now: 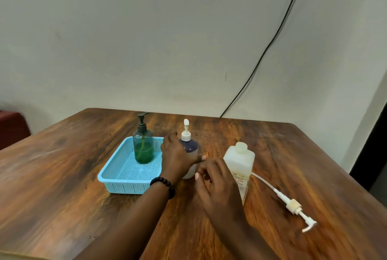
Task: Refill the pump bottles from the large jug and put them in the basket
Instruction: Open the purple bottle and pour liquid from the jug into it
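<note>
- Head view: the left hand (178,156) wraps its grip around the white pump bottle (190,150), upright on the table (272,144) just beside the basket (117,173).
- The right hand (215,178) hovers close, fingers loosely spread, holding nothing.
- The smooth plastic is probably slippery and heavier when filled; mid-body is the safest hold.
- The green pump bottle (143,148) stands in the basket; the uncapped jug (239,165) is near.

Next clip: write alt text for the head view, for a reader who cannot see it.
A person's left hand grips a white-pump bottle standing on a wooden table, while the right hand hovers beside it. A green pump bottle stands in a blue basket to the left; an uncapped jug and its detached pump lie right.
</note>
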